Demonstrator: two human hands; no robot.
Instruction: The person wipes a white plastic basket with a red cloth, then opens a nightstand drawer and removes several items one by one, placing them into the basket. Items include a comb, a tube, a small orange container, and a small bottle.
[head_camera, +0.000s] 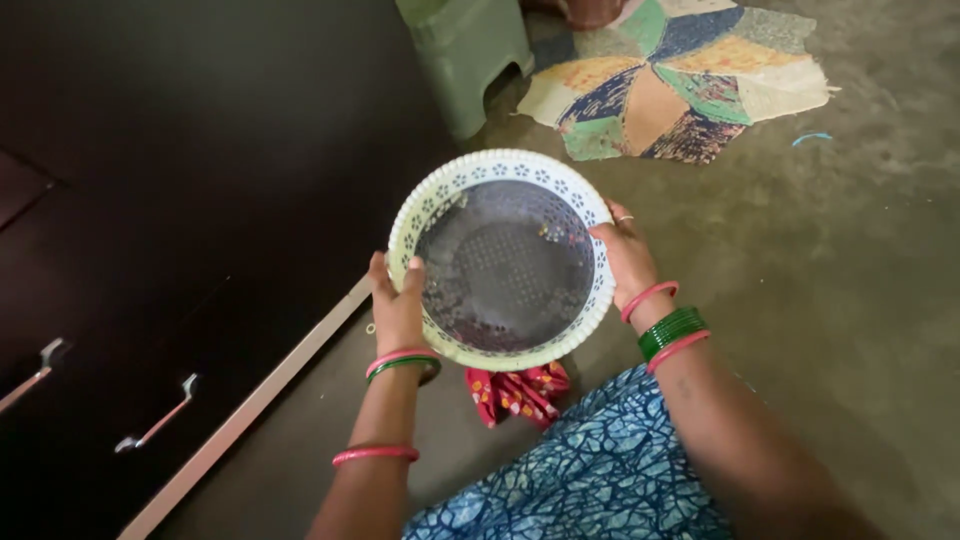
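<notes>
A round white plastic basket (440, 195) with a pierced rim and a grey perforated bottom is held above the floor in front of me. My left hand (398, 305) grips its left rim, thumb inside. My right hand (628, 258) grips the right rim, a ring on one finger. Pink and green bangles circle both wrists. A few small bits lie inside the basket.
A dark cabinet (150, 230) with metal handles stands at the left. A green plastic stool (468, 50) and a patchwork mat (680, 80) lie ahead on the grey floor. A red patterned cloth (515, 392) sits under the basket, by my blue garment (590, 470).
</notes>
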